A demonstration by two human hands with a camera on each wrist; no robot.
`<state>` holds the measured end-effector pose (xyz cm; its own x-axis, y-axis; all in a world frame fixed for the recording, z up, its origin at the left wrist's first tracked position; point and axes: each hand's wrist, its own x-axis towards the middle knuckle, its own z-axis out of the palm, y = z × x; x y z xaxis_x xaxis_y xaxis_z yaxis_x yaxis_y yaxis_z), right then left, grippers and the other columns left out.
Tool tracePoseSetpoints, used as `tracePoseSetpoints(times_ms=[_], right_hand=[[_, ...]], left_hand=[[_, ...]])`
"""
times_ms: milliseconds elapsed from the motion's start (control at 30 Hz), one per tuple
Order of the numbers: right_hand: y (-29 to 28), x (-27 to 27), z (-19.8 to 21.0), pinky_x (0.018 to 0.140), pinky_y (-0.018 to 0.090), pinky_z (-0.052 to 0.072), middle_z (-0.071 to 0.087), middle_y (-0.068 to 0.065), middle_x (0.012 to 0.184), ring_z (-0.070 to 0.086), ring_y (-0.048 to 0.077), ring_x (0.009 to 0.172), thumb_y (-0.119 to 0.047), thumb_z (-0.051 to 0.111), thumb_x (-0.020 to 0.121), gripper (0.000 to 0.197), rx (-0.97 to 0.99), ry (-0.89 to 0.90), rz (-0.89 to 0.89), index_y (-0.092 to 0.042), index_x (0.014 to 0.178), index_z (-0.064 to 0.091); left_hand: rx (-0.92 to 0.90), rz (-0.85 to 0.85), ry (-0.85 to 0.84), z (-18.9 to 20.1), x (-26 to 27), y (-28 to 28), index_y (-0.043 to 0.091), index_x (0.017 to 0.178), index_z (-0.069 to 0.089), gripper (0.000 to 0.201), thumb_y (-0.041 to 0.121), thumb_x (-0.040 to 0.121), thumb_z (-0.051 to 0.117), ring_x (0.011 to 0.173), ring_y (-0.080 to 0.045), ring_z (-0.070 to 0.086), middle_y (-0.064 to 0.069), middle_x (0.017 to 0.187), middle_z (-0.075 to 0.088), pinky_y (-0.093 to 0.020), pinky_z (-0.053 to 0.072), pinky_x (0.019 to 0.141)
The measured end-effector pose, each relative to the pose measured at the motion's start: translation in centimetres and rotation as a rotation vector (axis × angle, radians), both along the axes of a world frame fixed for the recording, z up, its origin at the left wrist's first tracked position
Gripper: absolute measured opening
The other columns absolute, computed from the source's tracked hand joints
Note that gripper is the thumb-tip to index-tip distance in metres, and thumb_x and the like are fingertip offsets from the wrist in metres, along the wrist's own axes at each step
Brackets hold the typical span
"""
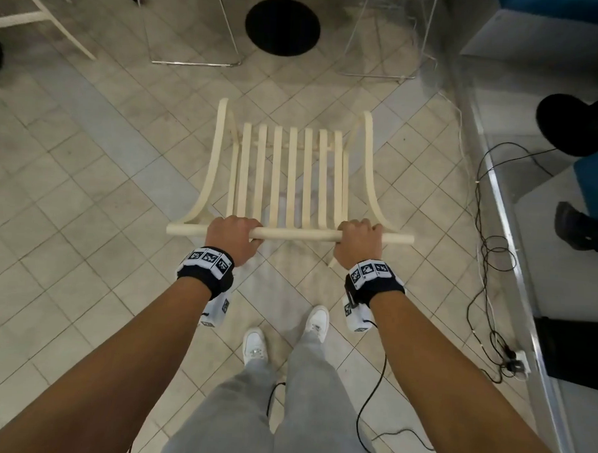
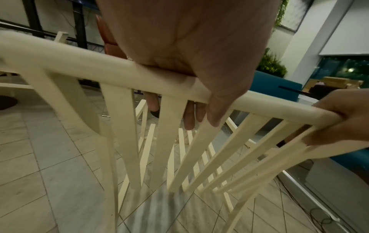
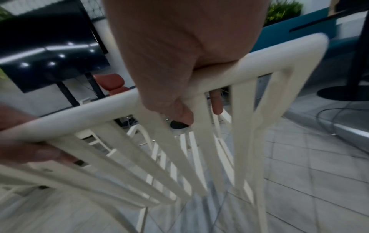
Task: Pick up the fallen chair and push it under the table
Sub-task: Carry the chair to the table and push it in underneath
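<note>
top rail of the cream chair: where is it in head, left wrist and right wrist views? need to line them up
Head: the top rail runs level across the lower middle, left hand and right hand gripping it.
Left wrist: it slants from upper left down to right, under the left hand.
Right wrist: it climbs from lower left to upper right, under the right hand.
Shared landmark: the back slats hanging from the rail.

- The head view looks steeply down from above at the tiled floor [image 1: 86,189], both forearms and the chair [image 1: 289,171].
- The left wrist view sits close behind the left hand [image 2: 189,52], facing along it at the chair's top rail [image 2: 83,63].
- The right wrist view sits equally close behind the right hand [image 3: 179,55].
- All three share that rail and the slats.
</note>
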<state>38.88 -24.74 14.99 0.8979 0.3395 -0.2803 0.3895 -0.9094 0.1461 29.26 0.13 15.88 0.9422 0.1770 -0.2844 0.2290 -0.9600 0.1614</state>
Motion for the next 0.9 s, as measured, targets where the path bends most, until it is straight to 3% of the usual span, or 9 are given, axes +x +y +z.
tracePoseSetpoints(times_ms=[67, 167, 233, 367, 500, 600, 733, 833, 900], right_hand=[[1.4, -0.7, -0.2, 0.080, 0.041, 0.040, 0.064, -0.003, 0.075, 0.055, 0.022, 0.076, -0.034, 0.057, 0.083, 0.020, 0.104, -0.006, 0.057, -0.022, 0.094, 0.069], [2.6, -1.5, -0.5, 0.078, 0.040, 0.041, 0.066, -0.004, 0.076, 0.059, 0.021, 0.071, -0.070, 0.046, 0.084, 0.054, 0.236, -0.026, 0.163, -0.021, 0.090, 0.069], [2.2, -1.5, -0.7, 0.079, 0.039, 0.042, 0.067, -0.004, 0.076, 0.060, 0.020, 0.070, -0.080, 0.037, 0.082, 0.068, 0.301, -0.058, 0.207, -0.020, 0.089, 0.068], [1.1, -0.1, -0.6, 0.067, 0.030, 0.042, 0.068, -0.003, 0.074, 0.058, 0.018, 0.063, -0.081, 0.042, 0.084, 0.068, 0.373, -0.062, 0.304, -0.019, 0.086, 0.068], [1.7, 2.1, -0.1, 0.060, 0.029, 0.037, 0.066, -0.002, 0.070, 0.057, 0.019, 0.057, -0.079, 0.047, 0.083, 0.064, 0.388, -0.058, 0.323, -0.017, 0.080, 0.066], [2.4, 4.8, -0.1, 0.065, 0.033, 0.043, 0.067, -0.001, 0.075, 0.058, 0.020, 0.060, -0.080, 0.040, 0.084, 0.068, 0.364, -0.003, 0.325, -0.017, 0.085, 0.066], [3.6, 7.8, 0.1, 0.074, 0.035, 0.044, 0.068, -0.001, 0.083, 0.059, 0.022, 0.067, -0.079, 0.036, 0.086, 0.070, 0.328, 0.049, 0.319, -0.016, 0.092, 0.065], [4.9, 9.8, 0.4, 0.072, 0.035, 0.042, 0.068, -0.002, 0.082, 0.058, 0.021, 0.066, -0.079, 0.036, 0.087, 0.069, 0.302, 0.048, 0.324, -0.017, 0.091, 0.066], [5.7, 11.1, 0.5, 0.073, 0.035, 0.043, 0.068, -0.002, 0.083, 0.055, 0.020, 0.065, -0.079, 0.035, 0.086, 0.069, 0.289, 0.064, 0.324, -0.018, 0.092, 0.065]], left_hand=[[-0.035, 0.000, -0.080, -0.3, -0.8, 0.4, 0.034, 0.103, 0.069, 0.031, 0.056, 0.085, 0.055, 0.075, -0.018, 0.063, 0.008, 0.080, 0.071, -0.035, 0.046, 0.077], [-0.111, 0.009, -0.157, -0.6, -1.5, 1.0, 0.036, 0.107, 0.068, 0.045, 0.069, 0.081, 0.052, 0.079, -0.015, 0.062, 0.012, 0.086, 0.072, -0.035, 0.043, 0.082], [-0.130, 0.026, -0.173, -0.5, -1.7, 0.9, 0.037, 0.108, 0.068, 0.050, 0.074, 0.080, 0.048, 0.082, -0.014, 0.061, 0.013, 0.092, 0.073, -0.036, 0.043, 0.084], [-0.125, 0.061, -0.191, -0.3, -1.5, 0.7, 0.034, 0.105, 0.070, 0.049, 0.072, 0.079, 0.051, 0.087, -0.016, 0.062, 0.011, 0.098, 0.075, -0.037, 0.041, 0.085], [-0.153, 0.147, -0.215, 0.4, -0.1, 0.4, 0.033, 0.104, 0.070, 0.045, 0.068, 0.079, 0.057, 0.094, -0.015, 0.063, 0.012, 0.103, 0.073, -0.041, 0.043, 0.096], [-0.123, 0.177, -0.300, 0.5, 0.3, 0.4, 0.025, 0.123, 0.063, 0.042, 0.047, 0.087, 0.061, 0.118, -0.020, 0.059, 0.002, 0.126, 0.066, -0.045, 0.037, 0.111], [-0.135, 0.189, -0.324, 1.0, -2.0, 0.4, 0.017, 0.143, 0.048, 0.056, 0.023, 0.089, 0.060, 0.146, -0.023, 0.033, -0.007, 0.156, 0.038, -0.042, 0.031, 0.120], [-0.203, 0.332, -0.142, 0.8, -5.9, 0.2, 0.022, 0.138, 0.053, 0.048, 0.022, 0.090, 0.060, 0.134, -0.021, 0.050, -0.005, 0.147, 0.051, -0.034, 0.040, 0.111], [-0.343, 0.498, 0.138, -0.7, -8.8, 0.7, 0.032, 0.125, 0.061, 0.033, 0.027, 0.092, 0.058, 0.116, -0.020, 0.063, -0.002, 0.129, 0.067, -0.033, 0.049, 0.103]])
